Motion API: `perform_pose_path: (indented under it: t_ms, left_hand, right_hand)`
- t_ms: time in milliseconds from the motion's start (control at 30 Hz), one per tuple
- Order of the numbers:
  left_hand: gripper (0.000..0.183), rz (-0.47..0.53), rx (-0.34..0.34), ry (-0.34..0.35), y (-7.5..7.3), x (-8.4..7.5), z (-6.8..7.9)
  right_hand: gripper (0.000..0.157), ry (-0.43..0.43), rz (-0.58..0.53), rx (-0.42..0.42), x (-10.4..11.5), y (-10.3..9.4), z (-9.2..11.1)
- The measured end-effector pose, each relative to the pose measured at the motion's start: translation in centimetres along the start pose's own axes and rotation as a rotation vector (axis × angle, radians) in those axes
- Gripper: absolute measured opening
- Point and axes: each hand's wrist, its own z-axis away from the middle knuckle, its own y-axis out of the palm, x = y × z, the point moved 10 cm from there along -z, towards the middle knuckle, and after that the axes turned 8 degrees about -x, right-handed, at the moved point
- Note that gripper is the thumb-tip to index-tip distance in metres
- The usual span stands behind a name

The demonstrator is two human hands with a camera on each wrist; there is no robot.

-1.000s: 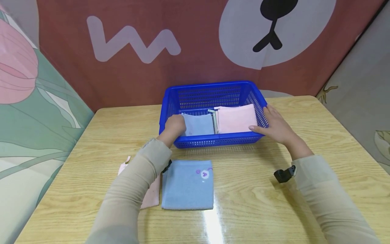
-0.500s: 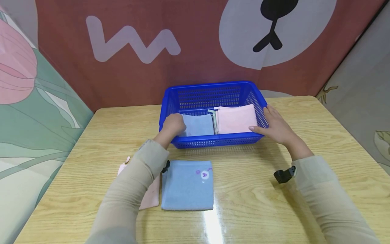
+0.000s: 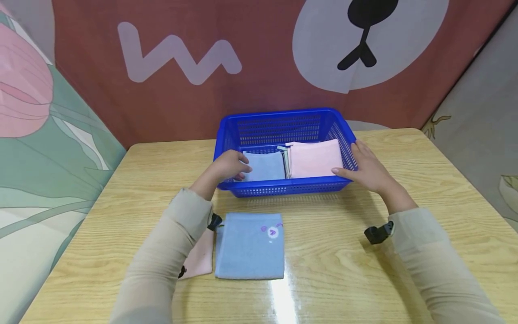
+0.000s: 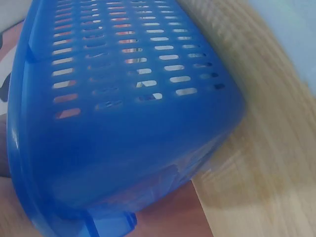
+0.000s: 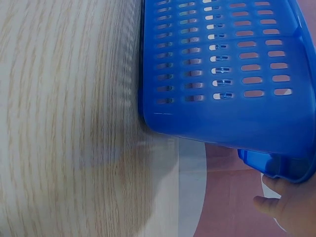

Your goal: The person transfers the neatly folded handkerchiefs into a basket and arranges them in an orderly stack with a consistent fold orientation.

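A blue plastic basket [image 3: 283,184] stands near the table's back edge. Inside it sit a folded blue towel [image 3: 265,166] on the left, a folded pink towel [image 3: 316,158] on the right, and thin pale green edges between them. My left hand [image 3: 230,164] reaches over the basket's left front corner, its fingers loosely spread beside the blue towel, gripping nothing visible. My right hand [image 3: 370,168] holds the right front corner, thumb over the rim and fingers along the outside. The left wrist view shows the basket's perforated wall [image 4: 128,128] with only part of the hand.
Another folded blue towel [image 3: 251,247], with an embroidered face, lies on the wooden table [image 3: 332,261] before the basket. Left of it is a pink towel [image 3: 200,256], partly under my left forearm. A printed curtain [image 3: 182,103] hangs behind the table.
My left hand has drawn back slightly to the left, and its fingers have loosened from a curled pose. The right hand, the basket and the towels look unmoved.
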Motion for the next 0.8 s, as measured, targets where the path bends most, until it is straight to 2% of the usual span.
perform_pose_path:
  t_ms: [233, 433, 533, 800]
  left_hand:
    - [0.04, 0.22, 0.049, -0.007, -0.2, 0.0, 0.8]
    - [0.038, 0.338, 0.062, 0.021, -1.1, -0.1, 1.7]
    - [0.039, 0.347, 0.071, 0.04, -1.6, 0.0, 2.2]
    - [0.041, 0.366, 0.087, 0.038, -2.5, 0.8, 3.3]
  right_hand:
    - [0.099, -0.01, 0.001, -0.007, 0.1, -0.1, 0.1]
    - [0.099, -0.009, -0.002, -0.007, 0.1, -0.1, 0.1]
    - [0.099, -0.007, -0.006, -0.003, 0.1, -0.1, 0.1]
    - [0.099, -0.002, -0.004, 0.004, 0.1, 0.0, 0.1]
